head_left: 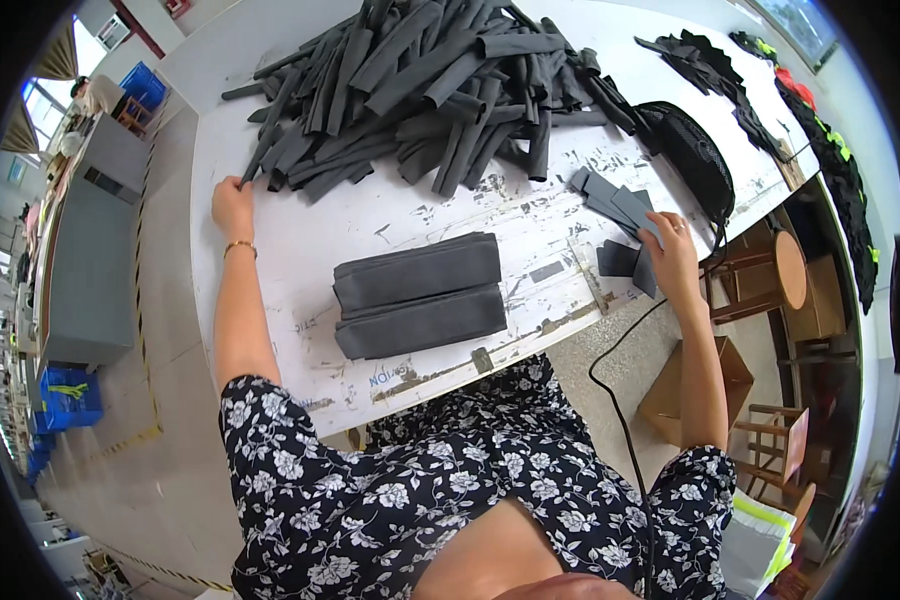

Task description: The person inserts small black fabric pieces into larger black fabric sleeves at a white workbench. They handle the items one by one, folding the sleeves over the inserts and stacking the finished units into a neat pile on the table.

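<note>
At the left edge of the heap of dark grey fabric strips (400,90), my left hand (233,210) pinches the end of one strip (255,160). Over to the right, my right hand (675,255) has its thumb and fingers closed on a flat grey rectangular piece (638,210). More such flat pieces (598,188) lie fanned out beside it, with a darker one (617,259) just below. Between my hands, nearer to me, two neat stacks of dark grey fabric strips (420,290) lie side by side on the white table (280,240).
A black mesh-covered object (685,150) sits at the table's right, with a cable (610,385) hanging near me. Dark fabric (705,75) lies at the far right. Wooden stools (780,275) and a cardboard box (680,395) stand on the right. A grey cabinet (90,260) stands across the left aisle.
</note>
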